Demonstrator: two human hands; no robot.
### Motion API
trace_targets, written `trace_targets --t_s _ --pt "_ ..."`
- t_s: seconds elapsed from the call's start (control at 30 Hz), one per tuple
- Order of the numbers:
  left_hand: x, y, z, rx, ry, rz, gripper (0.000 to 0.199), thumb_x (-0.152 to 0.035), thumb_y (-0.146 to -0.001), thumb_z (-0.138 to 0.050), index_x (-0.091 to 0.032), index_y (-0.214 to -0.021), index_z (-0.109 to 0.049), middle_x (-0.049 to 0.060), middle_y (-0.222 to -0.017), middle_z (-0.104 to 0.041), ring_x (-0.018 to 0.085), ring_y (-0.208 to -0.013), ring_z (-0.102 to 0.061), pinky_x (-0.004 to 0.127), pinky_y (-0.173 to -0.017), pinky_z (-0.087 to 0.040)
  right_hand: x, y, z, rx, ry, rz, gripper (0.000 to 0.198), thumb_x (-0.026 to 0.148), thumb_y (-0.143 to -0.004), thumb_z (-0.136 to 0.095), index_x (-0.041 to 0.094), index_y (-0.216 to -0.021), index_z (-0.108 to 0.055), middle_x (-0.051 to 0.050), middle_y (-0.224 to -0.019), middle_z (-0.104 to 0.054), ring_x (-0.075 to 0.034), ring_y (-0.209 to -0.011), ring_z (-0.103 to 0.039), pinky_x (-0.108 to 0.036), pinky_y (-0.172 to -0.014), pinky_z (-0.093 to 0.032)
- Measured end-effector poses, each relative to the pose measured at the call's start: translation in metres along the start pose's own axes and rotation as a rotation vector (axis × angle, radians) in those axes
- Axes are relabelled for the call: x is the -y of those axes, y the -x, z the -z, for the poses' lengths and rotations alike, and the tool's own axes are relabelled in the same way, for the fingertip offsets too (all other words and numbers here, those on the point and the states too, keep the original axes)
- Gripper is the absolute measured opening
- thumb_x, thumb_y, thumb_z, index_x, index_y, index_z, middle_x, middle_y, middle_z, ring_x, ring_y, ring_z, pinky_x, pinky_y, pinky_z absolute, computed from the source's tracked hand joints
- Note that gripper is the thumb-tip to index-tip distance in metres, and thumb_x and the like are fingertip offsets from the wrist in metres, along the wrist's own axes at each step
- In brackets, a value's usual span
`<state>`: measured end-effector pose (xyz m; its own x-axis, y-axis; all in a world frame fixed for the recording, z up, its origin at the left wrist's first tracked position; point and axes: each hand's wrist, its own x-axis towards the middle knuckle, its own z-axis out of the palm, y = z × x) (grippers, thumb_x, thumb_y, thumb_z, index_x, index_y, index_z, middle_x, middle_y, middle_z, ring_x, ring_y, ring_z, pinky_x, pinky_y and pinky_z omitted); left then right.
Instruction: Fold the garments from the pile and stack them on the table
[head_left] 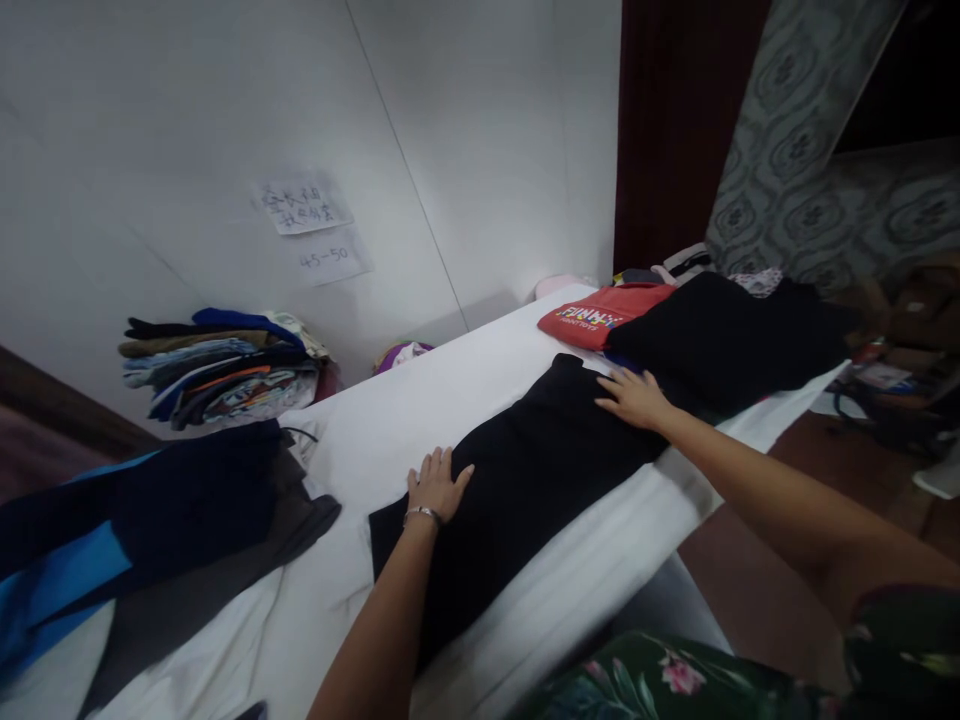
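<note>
A black garment (525, 480) lies spread out on the long white-covered table (360, 440); I cannot tell whether it is a shirt or something else. On its left end rests my left hand (437, 490), fingers spread, with a silver bracelet at the wrist. Toward the far right end, my right hand (634, 400) lies flat on the cloth, its fingers apart. Neither hand grips anything. Just beyond the right hand sit a red garment (577, 318) with colourful lettering and another black garment (735, 335).
At the left lie navy and blue clothes (202, 490) over a dark grey garment (300, 530). Behind the table rises a stack of folded clothes (225, 370). Handwritten paper notes (304, 205) are stuck on the white wall. Shelves with assorted items stand right.
</note>
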<state>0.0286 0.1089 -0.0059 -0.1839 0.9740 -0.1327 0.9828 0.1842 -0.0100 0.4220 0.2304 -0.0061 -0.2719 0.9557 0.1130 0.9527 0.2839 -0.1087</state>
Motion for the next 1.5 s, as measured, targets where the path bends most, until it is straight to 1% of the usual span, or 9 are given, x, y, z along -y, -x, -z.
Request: trace_targets --t_s 0.17,0.37,0.5,0.63,0.73,0.83,1.03,1.2,1.5 --pt "0.000 -0.001 -0.002 -0.012 -0.003 -0.002 0.072 -0.060 -0.091 -0.022 -0.019 -0.150 -0.027 0.009 -0.158 -0.022 0.028 -0.145 -0.019 0.055 -0.115 -0.016 -0.021 0.037 -0.011 0.063 0.009 -0.042 0.064 0.059 -0.093 -0.025 0.023 -0.144 -0.041 -0.014 -0.151 -0.035 -0.029 -0.138 -0.033 -0.054 -0.107 -0.029" --pt "0.002 -0.002 0.000 -0.040 0.009 -0.012 0.068 -0.059 -0.092 -0.026 -0.019 -0.147 -0.032 0.011 -0.156 -0.027 0.029 -0.143 -0.023 0.055 -0.114 -0.020 -0.021 0.055 -0.014 -0.090 0.048 -0.054 0.061 0.056 -0.094 -0.028 0.021 -0.141 -0.046 -0.015 -0.147 -0.042 -0.030 -0.135 -0.037 -0.051 -0.108 -0.029" --pt "-0.021 0.003 0.019 -0.115 0.052 -0.042 0.063 -0.054 -0.092 -0.034 -0.019 -0.145 -0.035 0.013 -0.155 -0.028 0.031 -0.143 -0.023 0.059 -0.112 -0.020 -0.030 0.059 -0.021 -0.126 -0.048 -0.040 0.056 0.051 -0.093 -0.035 0.021 -0.137 -0.051 -0.013 -0.145 -0.045 -0.030 -0.133 -0.041 -0.053 -0.107 -0.031" --pt "-0.075 0.021 0.036 -0.272 0.138 -0.395 0.062 -0.044 -0.089 -0.050 -0.020 -0.145 -0.036 0.013 -0.156 -0.026 0.028 -0.143 -0.024 0.049 -0.113 -0.025 -0.054 0.058 -0.017 -0.272 -0.265 -0.007 0.046 0.035 -0.092 -0.037 0.019 -0.128 -0.060 -0.011 -0.136 -0.055 -0.027 -0.129 -0.047 -0.047 -0.108 -0.036" --pt "-0.114 0.034 0.034 -0.292 0.163 -0.675 0.067 -0.032 -0.084 -0.060 -0.023 -0.145 -0.035 0.010 -0.158 -0.023 0.027 -0.144 -0.020 0.046 -0.114 -0.025 -0.076 0.067 -0.012 -0.342 -0.376 -0.133 0.044 0.023 -0.087 -0.038 0.018 -0.122 -0.064 -0.009 -0.126 -0.063 -0.026 -0.119 -0.057 -0.043 -0.106 -0.042" --pt "-0.138 0.036 0.027 -0.262 0.148 -0.769 0.067 -0.021 -0.081 -0.062 -0.025 -0.143 -0.038 0.009 -0.157 -0.026 0.027 -0.142 -0.027 0.048 -0.111 -0.029 -0.090 0.081 -0.009 -0.294 -0.418 -0.228 0.049 0.014 -0.080 -0.040 0.018 -0.122 -0.065 -0.007 -0.123 -0.065 -0.026 -0.113 -0.061 -0.041 -0.102 -0.046" --pt "-0.143 0.014 0.036 -0.255 0.294 -0.582 0.038 -0.010 -0.081 -0.052 -0.024 -0.114 -0.065 0.005 -0.124 -0.064 0.023 -0.120 -0.052 0.039 -0.099 -0.043 -0.091 0.092 -0.005 -0.207 -0.444 -0.177 0.060 0.007 -0.068 -0.047 0.019 -0.125 -0.063 -0.003 -0.134 -0.058 -0.024 -0.127 -0.050 -0.039 -0.113 -0.033" --pt "-0.129 0.002 0.035 -0.290 0.583 -0.339 0.038 -0.010 -0.081 -0.049 -0.025 -0.112 -0.066 0.002 -0.120 -0.066 0.020 -0.115 -0.056 0.033 -0.100 -0.045 -0.090 0.089 -0.002 -0.164 -0.512 -0.212 0.059 0.013 -0.072 -0.052 0.020 -0.131 -0.058 -0.004 -0.133 -0.059 -0.024 -0.121 -0.055 -0.037 -0.107 -0.041" --pt "-0.125 0.015 0.032 -0.336 0.430 -0.426 0.041 -0.005 -0.079 -0.049 -0.023 -0.113 -0.063 0.004 -0.120 -0.064 0.021 -0.115 -0.054 0.033 -0.097 -0.046 -0.067 0.088 -0.001 -0.230 -0.101 -0.202 0.028 0.015 -0.082 -0.047 0.016 -0.101 -0.068 -0.010 -0.103 -0.066 -0.021 -0.097 -0.061 -0.029 -0.084 -0.047"
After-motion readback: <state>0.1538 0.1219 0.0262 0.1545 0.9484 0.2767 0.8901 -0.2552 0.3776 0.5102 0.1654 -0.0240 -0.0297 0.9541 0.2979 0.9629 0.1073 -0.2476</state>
